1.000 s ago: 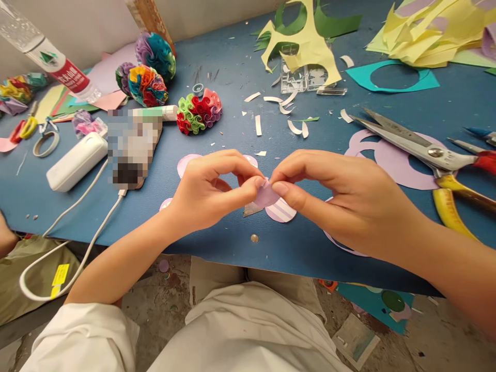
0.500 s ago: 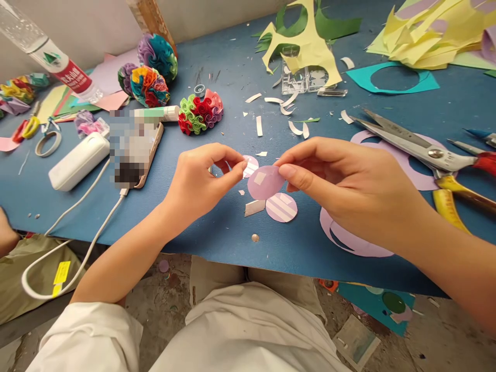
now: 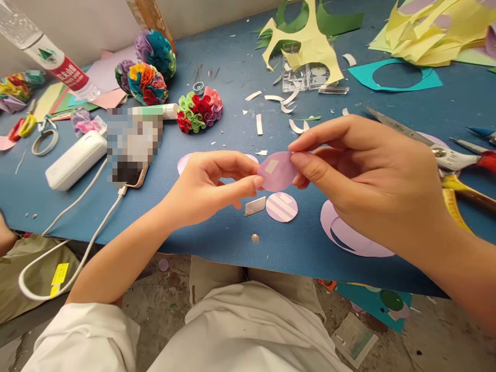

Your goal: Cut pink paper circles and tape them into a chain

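Between my two hands, above the table, is a small purple paper disc (image 3: 284, 180) with one pale strip piece (image 3: 272, 166) on its face. The thumb and fingers of my right hand (image 3: 372, 178) pinch its upper right edge. My left hand (image 3: 205, 188) grips the left edge between thumb and forefinger. Just below lies another purple disc with pale strips (image 3: 282, 207), beside a loose pale strip (image 3: 254, 206). Behind my left hand, parts of other purple pieces (image 3: 183, 164) show, mostly hidden.
Scissors (image 3: 442, 155) and purple paper offcuts (image 3: 349, 237) lie right. A phone (image 3: 137, 178), power bank (image 3: 76, 160) and white cable (image 3: 79, 204) are left. Behind stand rolled-paper flower balls (image 3: 199, 111) and a water bottle (image 3: 58, 64). Yellow cut-out paper (image 3: 306, 41) lies at the back.
My left hand has moved right, from the disc behind to the left edge of the held disc. My right hand has shifted slightly right and up with that disc.
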### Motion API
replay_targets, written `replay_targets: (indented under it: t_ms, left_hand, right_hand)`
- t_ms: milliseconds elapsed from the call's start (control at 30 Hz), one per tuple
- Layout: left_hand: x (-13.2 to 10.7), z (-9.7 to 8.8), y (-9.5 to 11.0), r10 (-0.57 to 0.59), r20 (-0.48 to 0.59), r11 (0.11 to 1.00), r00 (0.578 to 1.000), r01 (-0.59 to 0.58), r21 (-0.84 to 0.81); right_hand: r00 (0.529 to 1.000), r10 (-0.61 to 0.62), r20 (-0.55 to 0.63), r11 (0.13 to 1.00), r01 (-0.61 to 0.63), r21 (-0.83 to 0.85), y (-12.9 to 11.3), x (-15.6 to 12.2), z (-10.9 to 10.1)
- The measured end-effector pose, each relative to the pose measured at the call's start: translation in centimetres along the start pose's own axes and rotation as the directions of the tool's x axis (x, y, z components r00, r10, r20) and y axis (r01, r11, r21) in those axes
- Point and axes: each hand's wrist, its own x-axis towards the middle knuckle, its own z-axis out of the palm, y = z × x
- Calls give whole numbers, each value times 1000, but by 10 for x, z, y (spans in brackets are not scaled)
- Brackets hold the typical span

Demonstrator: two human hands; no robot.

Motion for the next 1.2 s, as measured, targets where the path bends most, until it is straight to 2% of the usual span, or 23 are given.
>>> replay_targets:
  t_ms: [100,233,300,333,367,400,433,467,533,600,867,1067,1200]
  left_hand:
    - [1,1,0,-11,-35,1000,999,10,-18]
    - [3,0,-2,-4,-98,1000,995,5,10]
    - [4,0,-4,-8,-127,999,992,12,31]
    - [4,0,-5,-6,-144,999,990,12,43]
    - [4,0,-5,3,-162,998,987,7,57]
    - [3,0,-6,17,-179,997,984,-4,71]
    - [3,1,-6,35,-192,996,981,-18,85]
    - [2,2,-5,53,-199,994,979,-34,99]
    - [1,4,-4,81,-188,991,979,-59,123]
    - [0,7,-3,100,-161,988,982,-78,134]
    - [-1,7,-4,192,-81,972,978,-178,154]
    - [-1,7,-6,275,-61,941,959,-256,220]
    - [0,7,-7,333,-31,906,942,-311,287]
  right_hand:
    - [995,44,85,989,-56,139,4,5,-1]
    - [953,164,254,893,-253,372,14,13,-3]
    - [934,242,264,830,-340,441,15,15,-3]
    - [937,263,228,828,-341,446,15,15,-3]
    - [954,252,163,861,-298,413,13,14,-4]
    - [979,190,79,920,-205,333,12,12,-4]
    - [998,70,5,977,-69,200,10,10,-4]
    - [996,-87,-33,996,88,32,8,7,-5]
    - [938,-347,20,906,340,-252,6,3,-4]
    - [893,-439,102,818,444,-365,7,1,-2]
    - [894,-422,153,785,444,-431,13,2,-1]
    - [855,-483,191,713,510,-482,13,0,-3]
    - [837,-480,263,676,544,-497,15,0,-5]
